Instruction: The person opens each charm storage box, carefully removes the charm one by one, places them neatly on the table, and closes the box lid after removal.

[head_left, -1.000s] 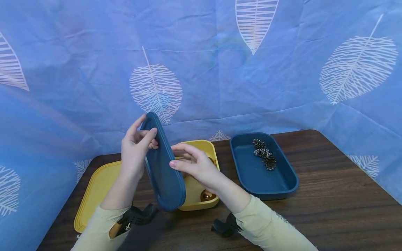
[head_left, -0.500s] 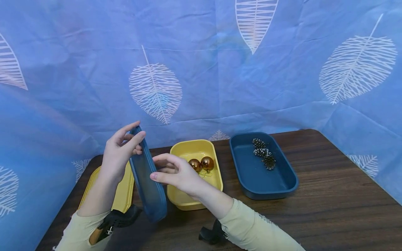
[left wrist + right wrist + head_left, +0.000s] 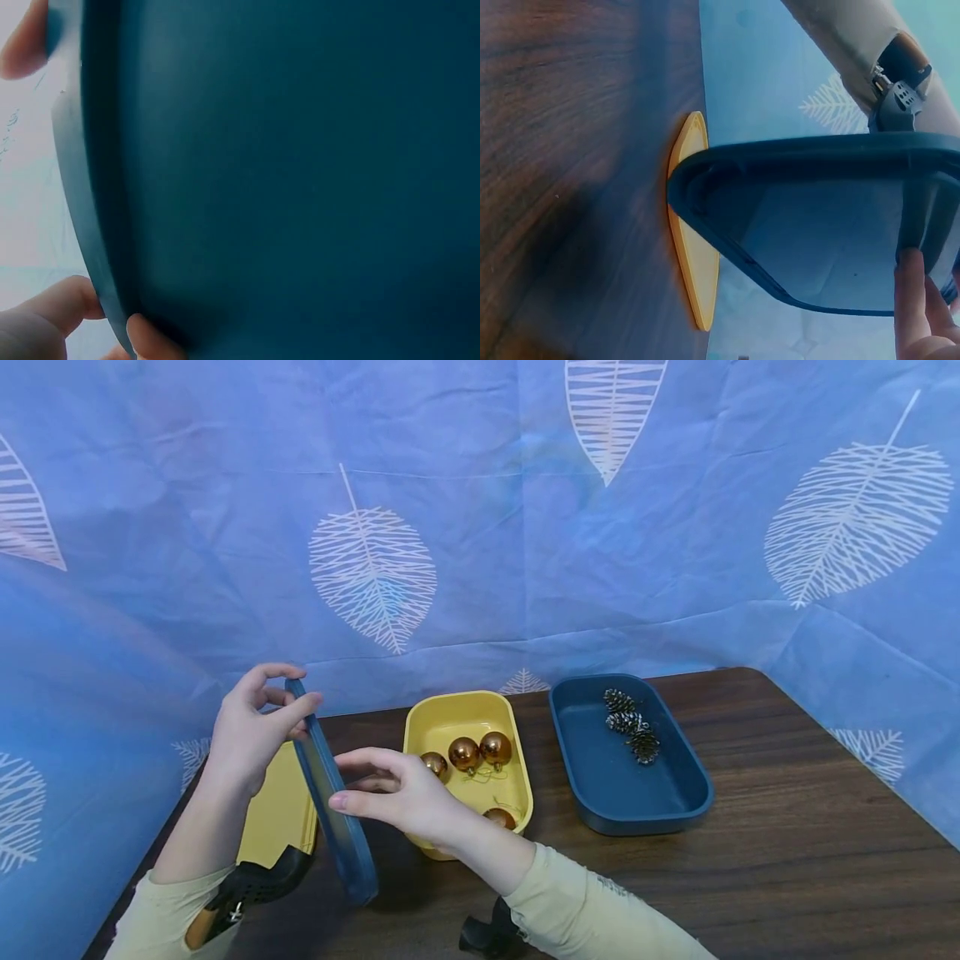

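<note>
A blue lid [image 3: 341,827] is held up on edge above the table, seen almost edge-on in the head view. My left hand [image 3: 255,722] pinches its upper end, thumb on the near side. On the lid's right long edge, my right hand [image 3: 401,789] holds with thumb and fingers. The lid's broad face [image 3: 300,165] fills most of the left wrist view. Below and behind it lies a yellow lid [image 3: 277,810], partly hidden by the left forearm. Just right of the blue lid, a yellow box [image 3: 517,777] holds several shiny copper-coloured baubles [image 3: 463,753], partly covered by my right hand.
An open blue box [image 3: 611,797] stands at the right of the brown wooden table [image 3: 810,827], with pine cones [image 3: 626,723] inside. A blue cloth with white leaf prints [image 3: 480,543] hangs behind the table and at its sides.
Both hands have moved left and slightly down with the blue lid, which has turned more edge-on. The yellow box and its baubles have come more into sight.
</note>
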`<action>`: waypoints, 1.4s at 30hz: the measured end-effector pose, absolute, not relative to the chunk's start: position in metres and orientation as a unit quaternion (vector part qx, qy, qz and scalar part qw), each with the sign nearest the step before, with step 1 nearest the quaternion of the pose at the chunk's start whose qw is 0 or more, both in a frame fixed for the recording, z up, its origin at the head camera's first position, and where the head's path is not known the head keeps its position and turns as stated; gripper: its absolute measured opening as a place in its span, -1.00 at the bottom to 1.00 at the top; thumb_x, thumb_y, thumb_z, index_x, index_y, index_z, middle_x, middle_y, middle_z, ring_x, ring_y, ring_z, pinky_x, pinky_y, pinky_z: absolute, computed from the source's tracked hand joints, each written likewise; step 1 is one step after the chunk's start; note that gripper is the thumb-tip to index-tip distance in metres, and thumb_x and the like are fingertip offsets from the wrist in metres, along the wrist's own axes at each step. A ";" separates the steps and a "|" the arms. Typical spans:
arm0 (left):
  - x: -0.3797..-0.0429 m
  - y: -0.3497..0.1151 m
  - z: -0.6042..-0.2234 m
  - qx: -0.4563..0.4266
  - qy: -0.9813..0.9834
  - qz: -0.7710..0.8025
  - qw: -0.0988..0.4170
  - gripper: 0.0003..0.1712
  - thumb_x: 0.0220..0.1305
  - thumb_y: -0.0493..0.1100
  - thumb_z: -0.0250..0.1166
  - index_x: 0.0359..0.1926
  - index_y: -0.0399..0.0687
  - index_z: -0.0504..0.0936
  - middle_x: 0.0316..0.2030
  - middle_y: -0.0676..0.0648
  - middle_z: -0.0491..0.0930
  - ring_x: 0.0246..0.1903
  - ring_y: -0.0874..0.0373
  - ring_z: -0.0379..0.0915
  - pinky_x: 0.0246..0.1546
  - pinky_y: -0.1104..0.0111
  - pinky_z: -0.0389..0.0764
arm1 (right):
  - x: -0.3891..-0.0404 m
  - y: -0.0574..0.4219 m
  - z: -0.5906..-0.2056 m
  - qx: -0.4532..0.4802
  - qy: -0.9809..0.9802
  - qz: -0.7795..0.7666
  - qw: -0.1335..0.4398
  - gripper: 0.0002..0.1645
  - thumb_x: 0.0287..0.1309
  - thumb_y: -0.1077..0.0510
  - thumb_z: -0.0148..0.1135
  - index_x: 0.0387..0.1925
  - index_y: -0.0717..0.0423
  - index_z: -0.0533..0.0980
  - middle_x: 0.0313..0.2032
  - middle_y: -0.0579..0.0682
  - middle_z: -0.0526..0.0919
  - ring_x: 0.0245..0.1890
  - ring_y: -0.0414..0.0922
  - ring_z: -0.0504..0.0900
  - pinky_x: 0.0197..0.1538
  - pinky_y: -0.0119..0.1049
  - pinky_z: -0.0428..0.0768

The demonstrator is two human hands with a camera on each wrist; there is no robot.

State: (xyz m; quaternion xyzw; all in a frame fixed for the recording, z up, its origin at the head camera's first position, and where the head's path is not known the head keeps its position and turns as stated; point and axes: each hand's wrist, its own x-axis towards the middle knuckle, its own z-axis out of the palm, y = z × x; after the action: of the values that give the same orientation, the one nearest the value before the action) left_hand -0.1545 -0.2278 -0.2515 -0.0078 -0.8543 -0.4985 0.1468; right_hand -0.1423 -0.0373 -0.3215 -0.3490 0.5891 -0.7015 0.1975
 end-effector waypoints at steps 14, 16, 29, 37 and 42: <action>-0.155 -0.251 -0.258 0.036 -0.860 -0.485 0.157 -0.56 0.22 -0.03 0.18 0.11 0.03 0.36 -0.29 -0.16 0.38 -0.54 0.22 0.53 -0.45 0.43 0.59 | -0.137 -0.049 -0.342 -0.330 0.559 -0.725 0.229 -0.55 0.18 0.24 0.12 0.14 0.08 0.41 0.13 -0.11 0.43 0.10 -0.15 0.43 0.01 -0.37 0.48; -0.156 -0.257 -0.260 0.038 -0.853 -0.498 0.153 -0.58 0.23 -0.05 0.16 0.11 0.08 0.36 -0.28 -0.13 0.39 -0.52 0.22 0.52 -0.42 0.44 0.59 | -0.137 -0.049 -0.348 -0.328 0.561 -0.724 0.230 -0.55 0.17 0.25 0.13 0.13 0.12 0.41 0.11 -0.08 0.45 0.08 -0.15 0.44 0.00 -0.37 0.48; -0.161 -0.296 -0.282 0.024 -0.733 -0.673 0.099 -0.51 0.20 -0.12 0.22 0.15 0.05 0.33 -0.18 -0.12 0.34 -0.43 0.19 0.52 -0.42 0.46 0.58 | -0.126 -0.045 -0.370 -0.316 0.607 -0.686 0.245 -0.62 0.05 0.33 0.23 -0.03 0.16 0.51 -0.09 -0.14 0.56 -0.14 -0.24 0.56 -0.14 -0.41 0.55; -0.169 -0.313 -0.303 -0.004 -0.713 -0.699 0.056 -0.48 0.23 -0.14 0.18 0.20 0.08 0.30 -0.19 -0.06 0.40 -0.39 0.21 0.54 -0.37 0.44 0.57 | -0.121 -0.054 -0.376 -0.359 0.670 -0.613 0.216 -0.69 0.09 0.27 0.22 -0.08 0.08 0.55 -0.13 -0.25 0.56 -0.13 -0.36 0.51 -0.08 -0.51 0.49; -0.174 -0.321 -0.316 -0.009 -0.705 -0.708 0.034 -0.51 0.25 -0.18 0.15 0.20 0.10 0.31 -0.15 -0.02 0.37 -0.40 0.23 0.52 -0.37 0.44 0.56 | -0.118 -0.059 -0.376 -0.386 0.700 -0.563 0.208 -0.70 0.10 0.23 0.21 -0.08 0.03 0.57 -0.16 -0.27 0.55 -0.15 -0.43 0.47 -0.07 -0.52 0.47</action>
State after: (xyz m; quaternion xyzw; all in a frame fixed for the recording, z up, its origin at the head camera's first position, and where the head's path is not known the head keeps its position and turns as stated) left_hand -0.1742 -0.3208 -0.3159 -0.0090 -0.7054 -0.7080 0.0337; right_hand -0.1183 -0.0591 -0.3758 -0.3862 0.7004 -0.5632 0.2078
